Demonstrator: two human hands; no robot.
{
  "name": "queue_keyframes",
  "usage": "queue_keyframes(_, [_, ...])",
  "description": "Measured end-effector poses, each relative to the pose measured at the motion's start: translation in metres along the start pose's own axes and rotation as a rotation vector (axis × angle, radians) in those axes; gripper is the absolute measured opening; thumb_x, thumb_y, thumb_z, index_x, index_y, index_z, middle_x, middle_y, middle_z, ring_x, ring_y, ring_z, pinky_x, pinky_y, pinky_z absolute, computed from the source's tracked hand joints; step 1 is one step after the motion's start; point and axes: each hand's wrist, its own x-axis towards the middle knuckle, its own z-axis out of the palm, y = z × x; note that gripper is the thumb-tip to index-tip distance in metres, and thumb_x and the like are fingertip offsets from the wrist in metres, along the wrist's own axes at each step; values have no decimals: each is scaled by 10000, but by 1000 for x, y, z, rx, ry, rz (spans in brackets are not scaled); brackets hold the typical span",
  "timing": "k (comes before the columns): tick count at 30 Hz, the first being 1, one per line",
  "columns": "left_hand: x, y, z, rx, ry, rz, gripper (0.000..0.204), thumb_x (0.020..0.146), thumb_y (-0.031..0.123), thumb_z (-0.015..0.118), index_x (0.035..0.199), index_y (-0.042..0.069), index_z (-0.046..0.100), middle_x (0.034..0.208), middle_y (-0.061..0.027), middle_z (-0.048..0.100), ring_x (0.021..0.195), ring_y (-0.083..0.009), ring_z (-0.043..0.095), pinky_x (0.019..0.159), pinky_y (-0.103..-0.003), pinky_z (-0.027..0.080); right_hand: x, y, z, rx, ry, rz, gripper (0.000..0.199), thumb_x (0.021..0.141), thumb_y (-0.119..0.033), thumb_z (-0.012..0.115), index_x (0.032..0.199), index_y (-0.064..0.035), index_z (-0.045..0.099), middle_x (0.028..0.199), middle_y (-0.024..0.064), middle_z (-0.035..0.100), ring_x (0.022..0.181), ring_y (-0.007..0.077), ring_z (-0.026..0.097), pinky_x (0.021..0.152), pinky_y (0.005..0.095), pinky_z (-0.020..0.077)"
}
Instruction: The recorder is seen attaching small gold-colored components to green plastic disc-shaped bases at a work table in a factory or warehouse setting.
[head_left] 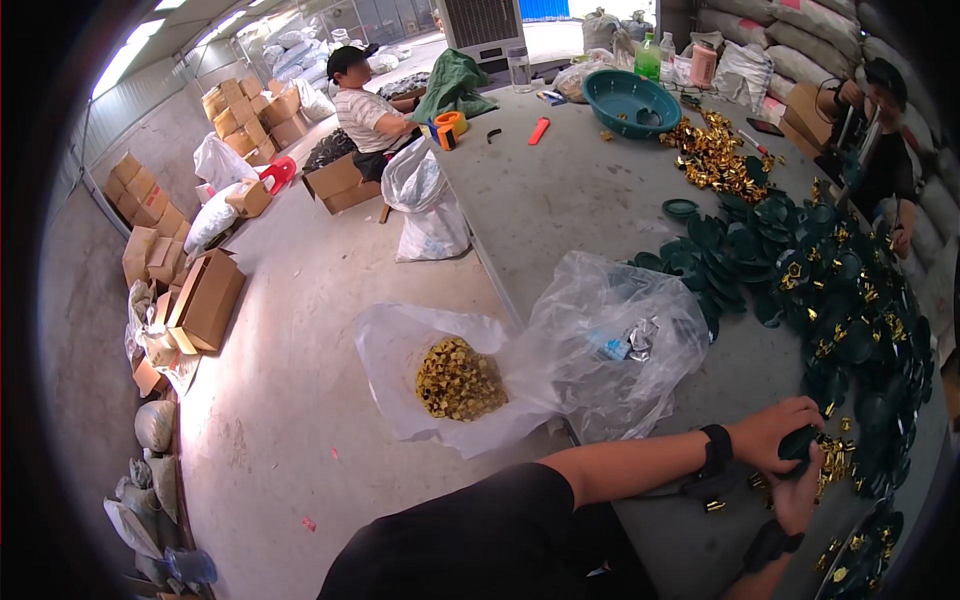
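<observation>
Close together at the lower right, my left hand (768, 434) and my right hand (797, 497) are closed on one dark green round piece (797, 446) between them. My fingers hide part of it. Small shiny gold pieces (836, 462) lie on the table just beside and under my hands. Along the table's right side spreads a large heap of dark green round pieces (775, 238), with gold bits scattered over it. A second heap, of gold pieces only (715, 152), lies farther back. Dark bands circle both my wrists.
A clear plastic bag (610, 345) lies on the grey table (560, 190), by an open white sack of gold pieces (460, 380). Farther back are a green basin (630, 104), orange tape (452, 122) and bottles. One person (368, 110) sits beyond the table, another (885, 150) at right.
</observation>
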Motion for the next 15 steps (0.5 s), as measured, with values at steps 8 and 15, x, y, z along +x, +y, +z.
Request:
queue_keyframes(8, [0,3,-4,-20,-60,35,600,595,169,680,1149,77,467,1187,-139,429,1115,-332,428,927,-420,370,0,4,-12,-74,-76,-82,486,884,-442,510,1238,-118,436,1179,40,500,1078,180,496,854,399,449])
queue_keyframes(15, [1,-2,-3,-19,-71,71,740,600,173,694,1276,80,408,1269,-148,407,1192,-329,388,988,-418,333,6,3,-20,-120,-82,-230,464,903,-397,506,1233,-78,439,1195,44,495,1102,154,475,933,332,386])
